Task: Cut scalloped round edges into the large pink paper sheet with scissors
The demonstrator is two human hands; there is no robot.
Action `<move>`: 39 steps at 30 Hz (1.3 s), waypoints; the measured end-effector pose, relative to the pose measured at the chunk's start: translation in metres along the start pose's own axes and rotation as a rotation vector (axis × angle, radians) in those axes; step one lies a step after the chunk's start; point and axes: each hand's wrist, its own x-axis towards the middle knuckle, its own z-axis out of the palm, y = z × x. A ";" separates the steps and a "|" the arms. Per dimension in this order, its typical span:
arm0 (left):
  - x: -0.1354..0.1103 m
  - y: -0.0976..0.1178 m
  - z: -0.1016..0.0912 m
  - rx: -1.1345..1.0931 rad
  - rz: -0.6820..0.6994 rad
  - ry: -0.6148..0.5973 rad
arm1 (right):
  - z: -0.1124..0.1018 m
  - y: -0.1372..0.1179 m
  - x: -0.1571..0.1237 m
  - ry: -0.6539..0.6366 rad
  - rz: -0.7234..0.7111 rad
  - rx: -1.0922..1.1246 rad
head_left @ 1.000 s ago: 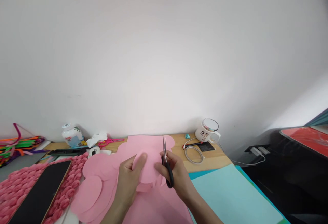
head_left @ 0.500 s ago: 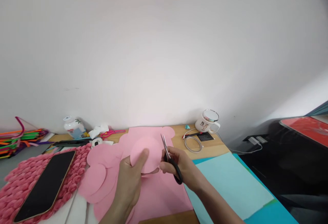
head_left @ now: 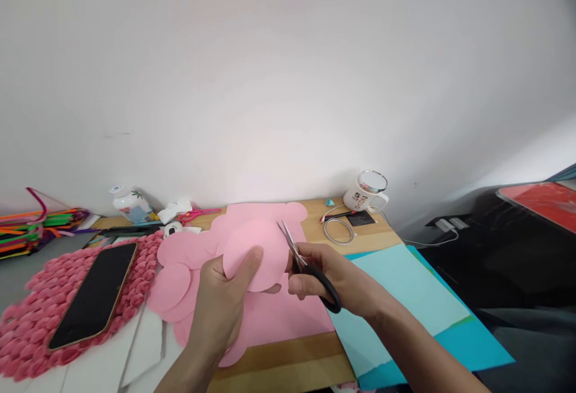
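My left hand pinches a pink paper circle, its thumb lying on the face of the paper. In my right hand is a pair of scissors with black handles. The blades are slightly apart and point up and away, close to the circle's right edge. Fingertips of my right hand are near that edge too; whether they touch it is hard to see. Beneath both hands lies a pink paper sheet, with several cut pink circles overlapping on its left side.
On the left, a phone rests on a knitted pink mat. Toward the wall stand a white bottle, pink scissors and a mug beside a coiled cable. Blue paper sheets lie at right.
The view has tipped down slightly, so the desk sits higher. The scissors are turned a little and their blades look wider apart, still at the circle's right edge. Both hands keep their hold.
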 end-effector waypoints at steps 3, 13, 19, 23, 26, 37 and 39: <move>-0.002 0.007 0.001 0.046 0.005 0.025 | 0.001 -0.002 0.000 -0.002 -0.004 -0.007; -0.007 0.011 -0.001 0.080 0.028 0.040 | 0.006 -0.007 0.001 0.030 0.052 -0.047; -0.009 0.011 -0.006 0.088 0.008 0.039 | 0.009 -0.007 0.003 0.035 0.065 -0.067; -0.011 0.012 -0.004 0.082 0.034 0.074 | 0.010 -0.007 0.003 0.041 0.081 -0.096; -0.013 0.013 0.000 0.066 0.047 0.114 | 0.010 -0.007 0.002 0.043 0.084 -0.103; -0.014 0.018 0.000 0.086 0.041 0.124 | 0.006 -0.007 0.003 -0.002 0.051 -0.058; -0.016 0.019 0.001 0.080 0.040 0.132 | 0.006 -0.007 0.004 -0.010 0.062 -0.054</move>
